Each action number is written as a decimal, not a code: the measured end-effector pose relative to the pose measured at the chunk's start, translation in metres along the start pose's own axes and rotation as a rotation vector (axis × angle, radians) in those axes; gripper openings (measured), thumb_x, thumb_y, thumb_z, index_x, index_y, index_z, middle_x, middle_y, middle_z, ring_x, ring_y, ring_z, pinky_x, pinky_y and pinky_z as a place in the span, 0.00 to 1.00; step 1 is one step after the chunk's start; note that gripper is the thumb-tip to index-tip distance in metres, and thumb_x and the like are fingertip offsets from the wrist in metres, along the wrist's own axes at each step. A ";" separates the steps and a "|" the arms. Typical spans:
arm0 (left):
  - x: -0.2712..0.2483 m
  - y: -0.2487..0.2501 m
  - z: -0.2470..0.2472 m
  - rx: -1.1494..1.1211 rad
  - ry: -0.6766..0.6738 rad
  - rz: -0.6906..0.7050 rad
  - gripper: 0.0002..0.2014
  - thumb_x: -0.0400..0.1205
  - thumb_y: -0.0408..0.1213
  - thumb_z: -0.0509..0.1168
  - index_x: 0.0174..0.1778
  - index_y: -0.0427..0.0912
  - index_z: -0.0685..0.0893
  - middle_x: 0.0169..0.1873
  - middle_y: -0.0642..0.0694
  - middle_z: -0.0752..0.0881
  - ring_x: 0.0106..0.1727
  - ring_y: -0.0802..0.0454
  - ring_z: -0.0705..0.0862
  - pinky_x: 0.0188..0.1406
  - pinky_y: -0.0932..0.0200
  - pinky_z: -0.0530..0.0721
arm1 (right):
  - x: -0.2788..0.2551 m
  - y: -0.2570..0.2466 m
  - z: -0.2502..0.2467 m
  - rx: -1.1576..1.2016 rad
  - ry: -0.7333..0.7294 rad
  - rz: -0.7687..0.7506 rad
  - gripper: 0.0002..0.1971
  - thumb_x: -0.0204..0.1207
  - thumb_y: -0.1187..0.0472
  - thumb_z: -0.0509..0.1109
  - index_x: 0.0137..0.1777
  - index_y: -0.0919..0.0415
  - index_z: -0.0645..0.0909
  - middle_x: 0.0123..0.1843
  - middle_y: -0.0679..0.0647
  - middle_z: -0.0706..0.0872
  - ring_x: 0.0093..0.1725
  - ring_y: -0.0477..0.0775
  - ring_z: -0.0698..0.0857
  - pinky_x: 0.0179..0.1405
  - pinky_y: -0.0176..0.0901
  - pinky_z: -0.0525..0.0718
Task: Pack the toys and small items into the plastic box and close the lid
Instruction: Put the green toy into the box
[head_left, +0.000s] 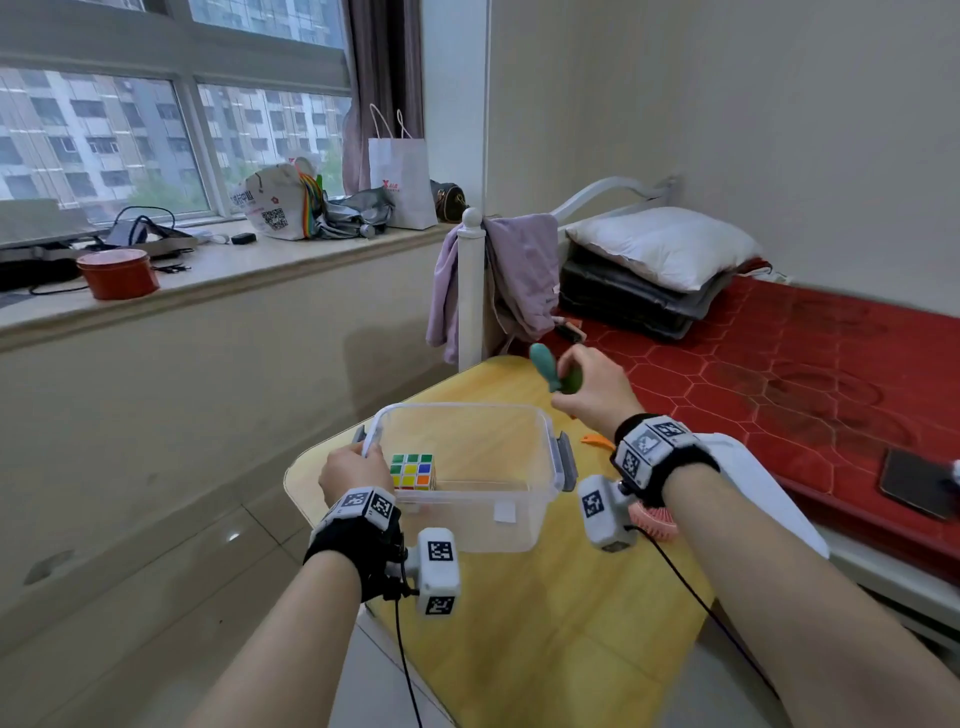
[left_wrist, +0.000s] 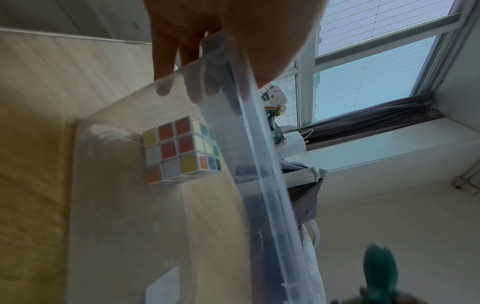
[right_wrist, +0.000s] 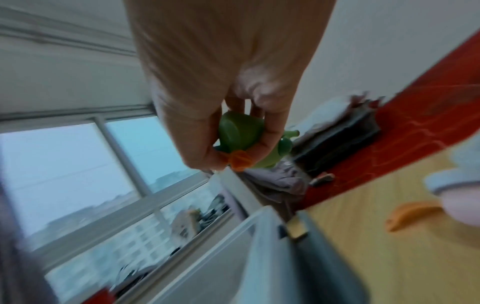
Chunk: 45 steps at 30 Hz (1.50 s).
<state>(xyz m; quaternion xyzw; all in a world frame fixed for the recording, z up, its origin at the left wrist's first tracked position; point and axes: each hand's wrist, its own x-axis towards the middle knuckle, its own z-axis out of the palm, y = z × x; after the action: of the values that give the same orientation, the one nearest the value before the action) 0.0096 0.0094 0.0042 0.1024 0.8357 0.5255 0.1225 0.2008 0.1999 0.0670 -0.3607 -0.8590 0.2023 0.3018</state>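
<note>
A clear plastic box (head_left: 540, 431) stands lidless on the yellow table (head_left: 545, 623). A colour cube (head_left: 413, 472) (left_wrist: 179, 153) sits in its near-left corner. My left hand (head_left: 350, 475) grips the box's left rim (left_wrist: 257, 144), fingers curled over the wall. My right hand (head_left: 592, 387) is raised beyond the box's far-right corner and holds a green toy (head_left: 553, 371) (right_wrist: 241, 133) with orange parts. An orange piece (head_left: 597, 440) (right_wrist: 410, 211) lies on the table to the right of the box. A pink round item (head_left: 652, 519) lies partly under my right wrist.
A bed with a red mattress (head_left: 779, 374), a pillow and a dark phone (head_left: 917, 483) runs along the table's right side. A white flat sheet (head_left: 769, 499) lies under my right forearm. A windowsill (head_left: 249, 260) with bags and a red tin is at the far left.
</note>
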 end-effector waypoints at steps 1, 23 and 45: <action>-0.001 0.001 0.000 -0.001 0.001 -0.004 0.20 0.83 0.49 0.61 0.53 0.35 0.89 0.43 0.34 0.87 0.40 0.38 0.80 0.39 0.54 0.73 | -0.001 -0.012 0.005 -0.019 -0.065 -0.060 0.13 0.62 0.63 0.77 0.44 0.56 0.77 0.49 0.53 0.81 0.48 0.54 0.77 0.40 0.38 0.69; -0.005 0.004 0.001 0.005 0.022 0.004 0.17 0.84 0.44 0.61 0.56 0.37 0.89 0.47 0.34 0.88 0.42 0.39 0.78 0.41 0.54 0.75 | -0.021 -0.072 0.092 0.424 -0.746 0.110 0.19 0.74 0.73 0.69 0.64 0.63 0.81 0.54 0.57 0.81 0.49 0.56 0.87 0.35 0.38 0.91; 0.008 0.013 0.017 -0.008 0.044 0.011 0.15 0.83 0.41 0.62 0.57 0.37 0.89 0.40 0.40 0.82 0.41 0.39 0.78 0.42 0.56 0.74 | 0.001 0.123 0.048 -0.450 -0.259 0.581 0.18 0.80 0.64 0.61 0.70 0.60 0.74 0.65 0.64 0.80 0.66 0.66 0.77 0.65 0.57 0.80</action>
<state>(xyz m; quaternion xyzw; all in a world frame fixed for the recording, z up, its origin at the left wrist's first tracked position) 0.0077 0.0315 0.0083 0.0947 0.8355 0.5316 0.1016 0.2290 0.2754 -0.0376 -0.6176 -0.7749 0.1299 0.0344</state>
